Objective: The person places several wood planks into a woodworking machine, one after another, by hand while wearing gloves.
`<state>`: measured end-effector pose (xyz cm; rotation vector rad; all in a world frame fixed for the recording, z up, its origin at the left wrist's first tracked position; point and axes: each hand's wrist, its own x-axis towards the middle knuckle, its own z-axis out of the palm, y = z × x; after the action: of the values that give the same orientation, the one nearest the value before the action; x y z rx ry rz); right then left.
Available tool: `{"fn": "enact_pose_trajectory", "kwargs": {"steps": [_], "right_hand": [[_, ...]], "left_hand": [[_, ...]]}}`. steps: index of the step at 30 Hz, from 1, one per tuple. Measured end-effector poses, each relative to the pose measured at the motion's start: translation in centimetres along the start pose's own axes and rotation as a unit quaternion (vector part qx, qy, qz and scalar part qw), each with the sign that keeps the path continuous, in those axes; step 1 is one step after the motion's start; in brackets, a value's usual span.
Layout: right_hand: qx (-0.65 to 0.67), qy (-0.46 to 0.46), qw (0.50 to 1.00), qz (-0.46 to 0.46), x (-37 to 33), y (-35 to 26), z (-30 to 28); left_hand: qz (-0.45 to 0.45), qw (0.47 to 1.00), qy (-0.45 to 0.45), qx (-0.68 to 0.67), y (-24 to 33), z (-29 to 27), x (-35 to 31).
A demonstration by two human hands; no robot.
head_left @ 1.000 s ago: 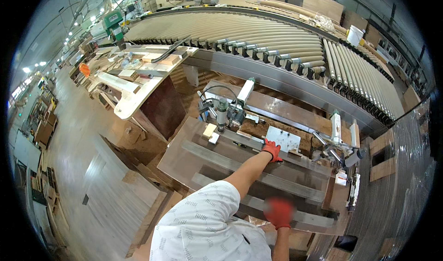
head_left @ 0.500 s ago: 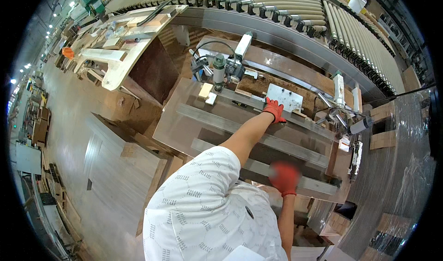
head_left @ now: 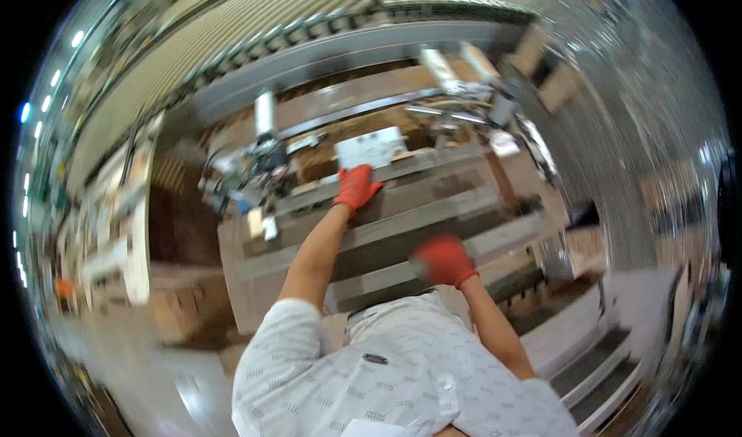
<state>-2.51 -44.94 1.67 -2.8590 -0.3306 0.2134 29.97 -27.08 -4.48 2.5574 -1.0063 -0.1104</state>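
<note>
My left hand (head_left: 357,189), in a red glove, rests on the far grey strip (head_left: 417,166) of a brown work table (head_left: 232,255). Its thumb stands apart from the fingers, which reach toward a white metal plate (head_left: 369,148) with dark holes. My right hand (head_left: 447,261), also red-gloved, is over the nearest grey strip (head_left: 371,284), close to my body. Blur hides its fingers and whatever they may hold. Between the hands lies a middle grey strip (head_left: 433,214), roughly parallel to the others.
Clamp-like machine heads stand at the left (head_left: 267,155) and right (head_left: 502,105) of the table. Behind runs a roller conveyor (head_left: 255,31). A cluttered wooden bench (head_left: 137,244) stands left. Film-wrapped stacks (head_left: 626,143) rise at the right. Slatted pieces (head_left: 595,375) lie lower right.
My view has swung right, so the table and bench sit further left and appear turned. My left hand stays on the far strip and my right hand by the near one. Motion smears the picture.
</note>
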Motion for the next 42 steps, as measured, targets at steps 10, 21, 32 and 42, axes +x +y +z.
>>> {"fn": "enact_pose_trajectory", "kwargs": {"steps": [10,21,32,42], "right_hand": [[-0.045,-0.010,0.999,0.015,-1.4,-0.9,-2.1],[-0.015,-0.024,0.999,0.024,-1.6,-1.4,-3.2],[-0.036,0.006,0.999,0.004,-1.5,0.5,1.9],[0.041,0.041,0.998,-0.008,-2.0,-0.1,-2.3]], "left_hand": [[0.012,0.997,0.014,0.069,0.7,0.0,0.5],[0.150,0.984,0.040,-0.082,1.5,-3.0,-1.2],[0.100,0.994,0.035,-0.031,11.6,-13.4,-14.3],[0.087,0.996,0.006,-0.022,6.1,-9.6,-18.0]]}}
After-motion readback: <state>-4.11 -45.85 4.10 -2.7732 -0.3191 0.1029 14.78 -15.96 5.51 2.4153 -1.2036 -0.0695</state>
